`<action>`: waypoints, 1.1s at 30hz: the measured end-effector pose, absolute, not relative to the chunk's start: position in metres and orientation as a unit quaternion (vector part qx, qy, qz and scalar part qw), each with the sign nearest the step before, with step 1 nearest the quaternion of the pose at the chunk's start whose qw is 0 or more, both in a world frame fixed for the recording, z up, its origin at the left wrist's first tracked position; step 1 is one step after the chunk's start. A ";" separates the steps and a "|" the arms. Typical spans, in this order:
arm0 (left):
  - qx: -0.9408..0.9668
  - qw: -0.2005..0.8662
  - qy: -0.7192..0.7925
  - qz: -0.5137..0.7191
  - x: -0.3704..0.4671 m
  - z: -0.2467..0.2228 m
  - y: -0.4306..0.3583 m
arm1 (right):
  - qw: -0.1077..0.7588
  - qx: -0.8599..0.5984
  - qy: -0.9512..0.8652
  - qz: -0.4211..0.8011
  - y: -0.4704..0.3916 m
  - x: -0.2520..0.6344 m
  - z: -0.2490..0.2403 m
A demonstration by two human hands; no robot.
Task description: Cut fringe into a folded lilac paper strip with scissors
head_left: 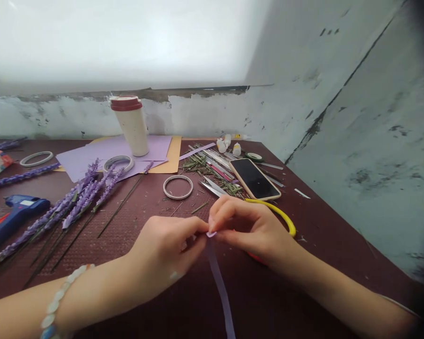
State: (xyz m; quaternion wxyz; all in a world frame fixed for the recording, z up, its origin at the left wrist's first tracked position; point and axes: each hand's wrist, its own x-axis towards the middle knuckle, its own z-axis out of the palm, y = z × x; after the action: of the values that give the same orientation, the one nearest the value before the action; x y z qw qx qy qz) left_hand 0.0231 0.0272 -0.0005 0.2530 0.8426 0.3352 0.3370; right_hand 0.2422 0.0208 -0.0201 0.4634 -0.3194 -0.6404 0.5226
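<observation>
A narrow lilac paper strip [219, 281] hangs down from between my fingertips toward the near edge of the view. My left hand [169, 245] pinches its upper end from the left, thumb against forefinger. From the other side my right hand [252, 228] grips the same end, where a small curled bit of the strip shows. Behind my right hand lie scissors with yellow handles [286, 219], partly covered by it; their blades [212, 186] point away to the left.
Purple lavender-like paper flowers [81, 197] and a blue glue gun [16, 216] lie left. A lidded cup [132, 129] stands on purple paper [77, 155]. Tape rings [165, 188], green wire stems [198, 165], a phone [256, 179] and small glue bottles [236, 149] lie farther back, before the wall.
</observation>
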 end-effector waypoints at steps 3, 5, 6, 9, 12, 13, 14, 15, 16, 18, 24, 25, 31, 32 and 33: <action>0.896 0.074 0.258 0.354 0.019 -0.002 0.027 | 0.492 -0.295 -0.658 0.487 0.015 0.241 -0.023; 0.902 0.031 0.238 0.358 0.018 -0.001 0.028 | 0.505 -0.292 -0.668 0.462 0.013 0.240 -0.023; 0.903 0.023 0.233 0.360 0.018 0.000 0.029 | 0.509 -0.292 -0.673 0.449 0.013 0.240 -0.021; 0.904 0.004 0.218 0.368 0.018 0.003 0.031 | 0.504 -0.300 -0.684 0.433 0.013 0.240 -0.017; 0.904 -0.016 0.200 0.377 0.018 0.003 0.031 | 0.507 -0.295 -0.677 0.444 0.014 0.238 -0.017; 0.905 -0.020 0.197 0.377 0.018 0.002 0.031 | 0.517 -0.291 -0.670 0.447 0.014 0.238 -0.018; 0.906 -0.021 0.195 0.374 0.018 0.001 0.030 | 0.524 -0.288 -0.662 0.451 0.014 0.236 -0.019; 0.910 -0.020 0.194 0.367 0.018 0.001 0.029 | 0.529 -0.288 -0.653 0.459 0.013 0.235 -0.020; 0.913 -0.018 0.192 0.360 0.017 0.001 0.029 | 0.534 -0.289 -0.640 0.471 0.013 0.234 -0.021; 0.915 -0.016 0.193 0.355 0.015 0.001 0.032 | 0.537 -0.316 -0.593 0.510 0.014 0.233 -0.020; 0.875 -0.016 0.465 0.130 0.007 0.020 0.066 | 0.537 -0.423 -0.472 0.557 0.026 0.238 -0.021; 0.852 -0.021 0.521 0.058 0.007 0.024 0.071 | 0.534 -0.430 -0.463 0.562 0.029 0.239 -0.023; 0.839 -0.005 0.537 -0.093 0.018 0.016 0.076 | 0.513 -0.449 -0.435 0.588 0.037 0.240 -0.030; 0.841 0.000 0.530 -0.105 0.019 0.012 0.074 | 0.512 -0.451 -0.433 0.589 0.037 0.239 -0.030; 0.844 0.004 0.524 -0.115 0.020 0.008 0.073 | 0.511 -0.453 -0.431 0.590 0.037 0.239 -0.030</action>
State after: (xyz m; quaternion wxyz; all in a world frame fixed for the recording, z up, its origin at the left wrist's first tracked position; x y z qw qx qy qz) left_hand 0.0197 0.0726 0.0081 0.0037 0.8437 0.5243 -0.1152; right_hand 0.2389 0.0373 -0.0297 0.5109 -0.4527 -0.4312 0.5900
